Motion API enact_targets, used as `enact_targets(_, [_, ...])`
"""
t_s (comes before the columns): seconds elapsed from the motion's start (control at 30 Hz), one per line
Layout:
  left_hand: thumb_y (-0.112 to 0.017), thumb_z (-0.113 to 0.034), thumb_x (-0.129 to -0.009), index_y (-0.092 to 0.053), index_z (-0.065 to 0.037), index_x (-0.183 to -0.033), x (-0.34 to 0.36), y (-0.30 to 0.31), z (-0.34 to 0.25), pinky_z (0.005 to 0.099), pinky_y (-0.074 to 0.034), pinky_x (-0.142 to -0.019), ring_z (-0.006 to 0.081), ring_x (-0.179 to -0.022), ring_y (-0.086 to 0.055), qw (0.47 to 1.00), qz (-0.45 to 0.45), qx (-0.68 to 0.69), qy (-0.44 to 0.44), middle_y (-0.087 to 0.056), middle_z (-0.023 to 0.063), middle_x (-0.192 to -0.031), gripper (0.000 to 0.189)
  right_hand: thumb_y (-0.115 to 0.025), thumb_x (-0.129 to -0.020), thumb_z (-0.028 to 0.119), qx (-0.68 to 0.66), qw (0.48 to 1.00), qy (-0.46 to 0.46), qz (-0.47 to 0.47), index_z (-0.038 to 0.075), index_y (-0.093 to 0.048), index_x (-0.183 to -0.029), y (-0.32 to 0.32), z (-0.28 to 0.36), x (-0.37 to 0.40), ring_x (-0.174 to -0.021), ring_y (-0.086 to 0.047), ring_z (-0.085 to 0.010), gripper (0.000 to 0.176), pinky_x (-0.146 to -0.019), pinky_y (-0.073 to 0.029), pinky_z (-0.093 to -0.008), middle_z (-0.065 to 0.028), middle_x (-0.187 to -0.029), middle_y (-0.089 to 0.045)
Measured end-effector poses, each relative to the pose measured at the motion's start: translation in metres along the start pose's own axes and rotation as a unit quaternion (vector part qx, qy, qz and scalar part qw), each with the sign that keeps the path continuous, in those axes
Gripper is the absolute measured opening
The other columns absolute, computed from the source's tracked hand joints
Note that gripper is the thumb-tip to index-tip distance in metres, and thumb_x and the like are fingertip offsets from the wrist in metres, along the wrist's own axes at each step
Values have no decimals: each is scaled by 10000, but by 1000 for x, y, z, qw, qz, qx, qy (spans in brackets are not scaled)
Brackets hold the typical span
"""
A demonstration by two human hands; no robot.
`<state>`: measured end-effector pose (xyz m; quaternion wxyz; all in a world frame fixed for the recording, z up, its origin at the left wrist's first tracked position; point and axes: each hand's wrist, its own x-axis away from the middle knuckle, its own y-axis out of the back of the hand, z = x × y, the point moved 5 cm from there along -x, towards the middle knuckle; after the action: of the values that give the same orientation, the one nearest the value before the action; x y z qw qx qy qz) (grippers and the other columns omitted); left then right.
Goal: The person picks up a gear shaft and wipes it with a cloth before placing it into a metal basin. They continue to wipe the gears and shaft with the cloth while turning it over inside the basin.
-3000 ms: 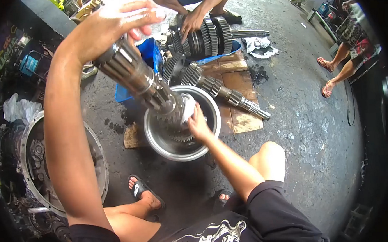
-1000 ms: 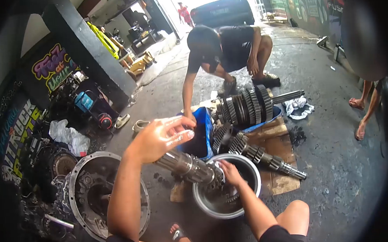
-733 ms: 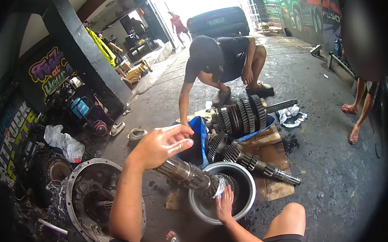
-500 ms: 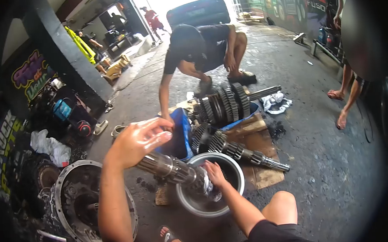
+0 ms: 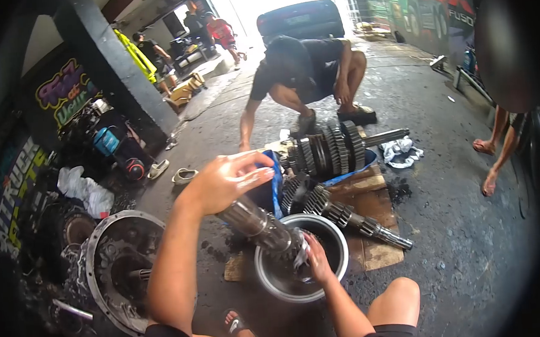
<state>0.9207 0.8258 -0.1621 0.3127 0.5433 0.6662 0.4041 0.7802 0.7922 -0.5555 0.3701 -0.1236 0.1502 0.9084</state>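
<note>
A splined steel gear shaft [image 5: 253, 223] slants down into a round metal basin [image 5: 343, 268]. My left hand [image 5: 225, 182], wet and shiny, holds the shaft's upper end. Its thumb and fingers curve out past the metal, and the palm side of the grip is partly hidden. Down at the lower end, my right hand [image 5: 318, 260] is closed on a wet white rag [image 5: 301, 250] and presses it against the shaft. Liquid in the basin is hard to make out.
A large gear cluster [image 5: 333, 150] and a second toothed shaft [image 5: 339, 213] lie on cardboard [image 5: 381, 251] beyond the basin. A person [image 5: 295, 69] squats opposite, one arm reaching by a blue-lined container [image 5: 277, 186]. Left stands a bell housing [image 5: 94, 257]; another person's feet [image 5: 489, 181] are at right.
The view has swung left, so everything sits further right. My right hand and the rag stay on the shaft's lower end. My left hand remains at its top.
</note>
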Motion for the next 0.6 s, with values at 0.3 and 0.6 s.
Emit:
enact_targets(0.3, [-616, -344, -981, -660, -66, -1164, -11, -8, -3, 320, -504, -848, 146, -938, -665, 997, -14, -15, -77, -695, 87, -1049, 336, -559, -980, 169, 68, 935, -172, -303, -22, -576, -1216, -17, -11, 16, -1131, -584, -349, 304, -976, -451, -428, -229, -1170, -608])
enact_targets(0.6, [-607, -334, -960, -664, -90, -1201, -6, -4, -14, 248, -469, -806, 94, -901, -606, 995, 22, 89, 42, -678, 27, -1011, 348, -505, -1035, 232, -383, 737, -172, -530, 34, -608, -1044, 19, -36, -42, -885, -655, -252, 223, -825, -544, -380, -139, -1031, -682])
